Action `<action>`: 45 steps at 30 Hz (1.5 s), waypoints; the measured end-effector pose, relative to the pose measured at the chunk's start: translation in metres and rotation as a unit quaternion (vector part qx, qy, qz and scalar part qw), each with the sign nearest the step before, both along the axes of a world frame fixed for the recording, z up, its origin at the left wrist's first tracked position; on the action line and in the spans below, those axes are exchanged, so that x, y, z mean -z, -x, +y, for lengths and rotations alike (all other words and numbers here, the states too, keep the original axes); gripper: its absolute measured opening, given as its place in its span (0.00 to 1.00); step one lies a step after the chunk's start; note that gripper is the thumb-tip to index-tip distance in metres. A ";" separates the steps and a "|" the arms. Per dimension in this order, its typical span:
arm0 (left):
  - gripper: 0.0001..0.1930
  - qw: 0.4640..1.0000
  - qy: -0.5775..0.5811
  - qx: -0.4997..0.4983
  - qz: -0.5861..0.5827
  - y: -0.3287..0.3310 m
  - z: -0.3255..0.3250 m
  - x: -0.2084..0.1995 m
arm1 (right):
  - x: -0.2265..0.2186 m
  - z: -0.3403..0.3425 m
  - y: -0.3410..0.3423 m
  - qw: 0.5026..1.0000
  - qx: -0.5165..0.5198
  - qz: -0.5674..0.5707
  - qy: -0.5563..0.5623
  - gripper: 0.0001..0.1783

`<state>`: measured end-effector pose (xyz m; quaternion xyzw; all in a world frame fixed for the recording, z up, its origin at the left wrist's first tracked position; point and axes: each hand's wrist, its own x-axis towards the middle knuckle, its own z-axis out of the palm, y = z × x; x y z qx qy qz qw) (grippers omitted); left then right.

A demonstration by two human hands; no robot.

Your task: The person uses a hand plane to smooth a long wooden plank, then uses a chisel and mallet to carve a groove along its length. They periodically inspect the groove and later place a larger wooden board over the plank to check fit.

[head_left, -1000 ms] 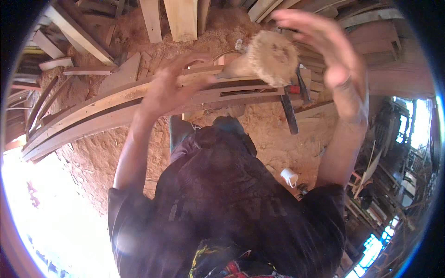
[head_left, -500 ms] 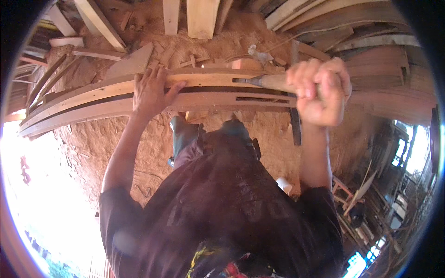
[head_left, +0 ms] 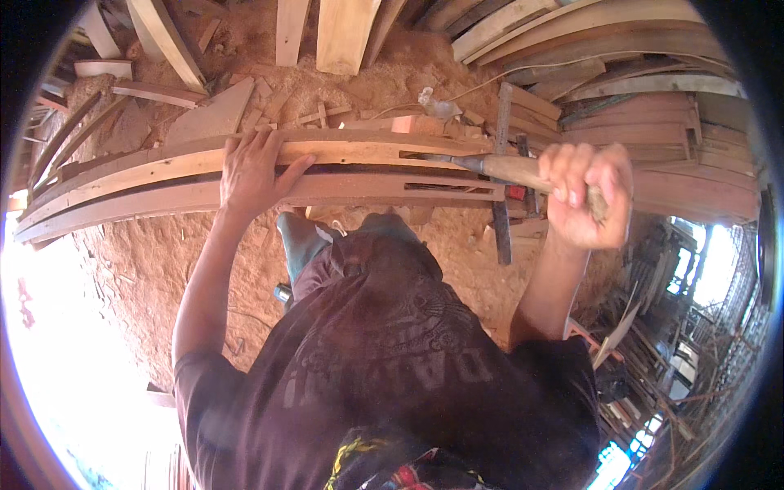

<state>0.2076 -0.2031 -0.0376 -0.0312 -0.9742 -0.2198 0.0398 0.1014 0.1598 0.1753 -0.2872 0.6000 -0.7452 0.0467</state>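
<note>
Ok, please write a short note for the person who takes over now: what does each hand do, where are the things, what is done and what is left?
Left hand: pressed flat on the long curved wooden piece, holding it down.
Right hand: closed around the wooden handle of a chisel; its metal tip sits in the dark slot near the right end of the piece.
Around: sawdust floor, stacked planks, a square beside the piece.
Done: slots partly cut into the piece.
Left: the slot at the chisel tip looks unfinished; how deep it is cannot be told.

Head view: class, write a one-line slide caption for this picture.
Left hand steadies a long curved wooden beam while the right hand grips a wooden-handled chisel set in its slot, sawdust all around.
</note>
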 end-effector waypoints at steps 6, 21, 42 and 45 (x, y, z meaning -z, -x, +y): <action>0.32 0.999 0.039 0.017 -0.024 -0.006 -0.008 -0.002 | -0.010 -0.029 -0.019 0.993 0.071 -0.066 -0.059 0.10; 0.33 0.998 0.046 -0.004 -0.044 0.000 -0.006 -0.003 | -0.006 0.016 0.018 0.995 0.066 -0.065 0.039 0.14; 0.30 0.997 0.052 -0.005 -0.058 -0.005 -0.007 -0.009 | 0.008 0.049 0.007 0.997 -0.064 0.013 -0.050 0.15; 0.28 0.996 0.043 0.009 -0.077 -0.007 -0.008 -0.005 | 0.010 0.048 0.002 0.999 -0.040 0.004 -0.029 0.16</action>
